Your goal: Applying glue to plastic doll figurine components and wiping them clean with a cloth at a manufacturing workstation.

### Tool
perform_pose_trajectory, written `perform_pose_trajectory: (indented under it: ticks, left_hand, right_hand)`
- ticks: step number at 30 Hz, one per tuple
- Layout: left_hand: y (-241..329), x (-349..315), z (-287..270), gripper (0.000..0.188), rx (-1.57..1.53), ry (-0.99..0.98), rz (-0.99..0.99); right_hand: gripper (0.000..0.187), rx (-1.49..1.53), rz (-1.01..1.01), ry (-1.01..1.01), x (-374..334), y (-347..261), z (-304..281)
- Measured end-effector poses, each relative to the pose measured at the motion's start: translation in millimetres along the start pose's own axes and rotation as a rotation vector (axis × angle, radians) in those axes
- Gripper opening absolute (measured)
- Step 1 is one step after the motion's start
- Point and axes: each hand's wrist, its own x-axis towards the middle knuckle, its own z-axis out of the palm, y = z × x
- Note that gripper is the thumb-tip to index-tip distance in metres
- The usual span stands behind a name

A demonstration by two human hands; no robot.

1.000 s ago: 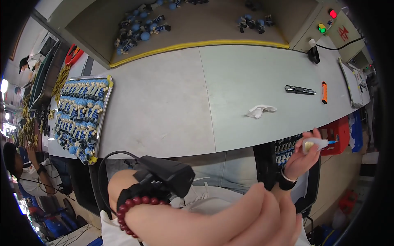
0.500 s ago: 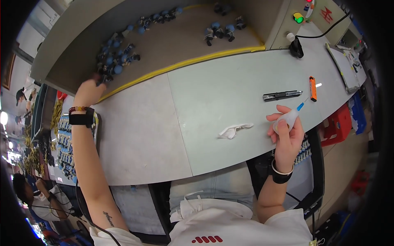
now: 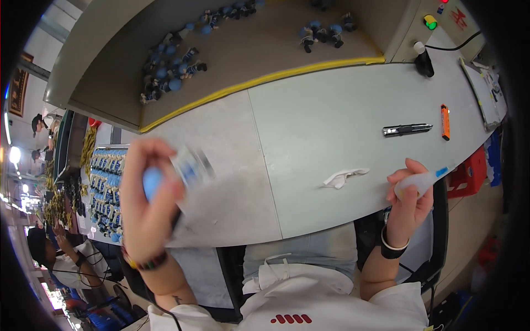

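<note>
your left hand (image 3: 144,212) has moved from the booth's left end back over the table's left part, now carrying a figurine (image 3: 189,170); your right hand (image 3: 407,205) keeps its bottle (image 3: 417,185). judged from this: pick-up looks done, piece and bottle both in hand, but well apart, no contact between them yet.

booth (image 3: 248,52): open-fronted, yellow front edge. loose figurines (image 3: 171,71) bunched along its left side, smaller cluster (image 3: 320,36) toward the right.

table (image 3: 314,127): pale, two-toned. rows of figurines (image 3: 106,182) at its left, partly hidden behind your left hand.

hands: left curled, thumb and fingers closed around the figurine, blue head within the grip, blue-and-white body sticking out rightward; blurred, so exact fingertip placement can't be told. right wraps the bottle, blue nozzle (image 3: 441,172) pointing up and right, away from the figurine.

smaller: black cutter (image 3: 407,130), crumpled white tissue (image 3: 345,177) nearer you, slim orange case (image 3: 445,122) just beside the cutter.
</note>
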Motion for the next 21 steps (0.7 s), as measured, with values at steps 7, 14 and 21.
perform_pose_trajectory:
  ticks: [7,14,21]
  left_hand:
    - [-29,-83,48,0.024,-1.213,-0.479,-0.436]
    - [-31,-83,80,0.047,-1.577,-0.356,-0.838]
    - [-44,-91,84,0.049,-1.27,-0.396,-0.444]
  right_hand:
    - [0.06,0.22,0.187,-0.28,-32,-30,37]
    - [0.057,0.245,0.263,-0.341,-37,-20,50]
    - [0.056,0.22,0.263,-0.296,-37,-20,49]
